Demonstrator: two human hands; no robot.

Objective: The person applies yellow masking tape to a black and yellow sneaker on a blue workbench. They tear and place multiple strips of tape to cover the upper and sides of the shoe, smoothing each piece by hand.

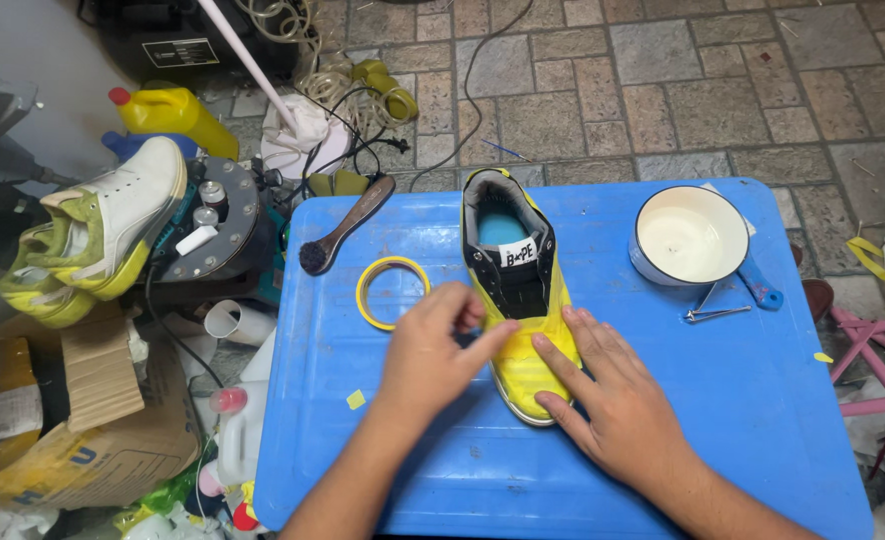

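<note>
Shoe [519, 300] lies mid-table [663, 420], toe toward me, heel away. Toe is wrapped in yellow tape; upper behind it is black, with a blue insole showing.

My left hand [431, 355] sits at the shoe's left side, thumb and forefinger pressed onto the taped toe, other fingers curled; it grips nothing, just pinches the tape down. My right hand [613, 400] lies flat and spread on the shoe's right side, fingertips on the tape, palm on the table. Neither hand closes around the shoe.

Tape roll [393, 292] rests just left of the shoe, near the left knuckles. Brush [346, 224] lies left of the shoe's heel. Pot [691, 238] of white liquid stands well right of the shoe, tweezers [715, 312] just in front of it.

Risks as I judge them:
- Shoe is only pressed, not clamped; uneven push from one hand could slide or roll it.
- Tape may crease or lift at the edge where the black upper starts, if smoothed too fast.
- A wide right-elbow swing could knock the pot and spill it toward the shoe.
- Left wrist could nudge the roll off toward the table edge.
</note>
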